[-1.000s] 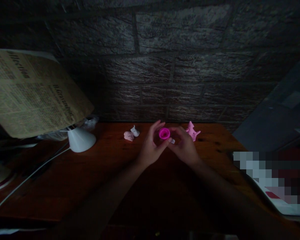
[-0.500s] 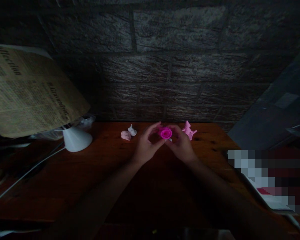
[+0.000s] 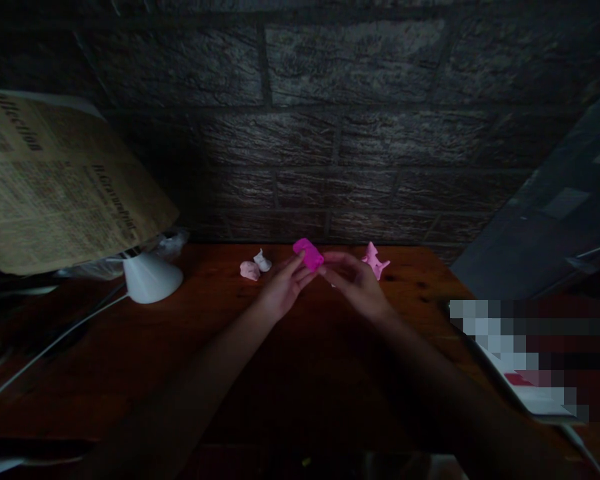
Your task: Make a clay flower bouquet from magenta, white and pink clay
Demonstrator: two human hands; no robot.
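A bright pink clay piece (image 3: 309, 253) is held up over the back of the table, its side facing me. My left hand (image 3: 283, 288) is closed on it, thumb across the front and fingers below. At its right end, the thumb and index fingertips of my right hand (image 3: 361, 283) pinch its edge. To the left lie a pale pink lump (image 3: 250, 270) and a small white lump (image 3: 263, 261), side by side. Just beyond my right hand stands a light pink figure with pointed projections (image 3: 373, 260).
A lamp with a newsprint shade (image 3: 65, 180) and white cone base (image 3: 153, 279) stands at the left, its cable crossing the wooden table (image 3: 205, 347). Behind is a brick wall (image 3: 300, 140). On the right are a grey panel (image 3: 520, 213) and a partly pixelated flat object (image 3: 547, 400).
The pink clay piece has turned from showing its spiral end to showing its side, and has shifted slightly left and up. My right fingers have slid to its edge.
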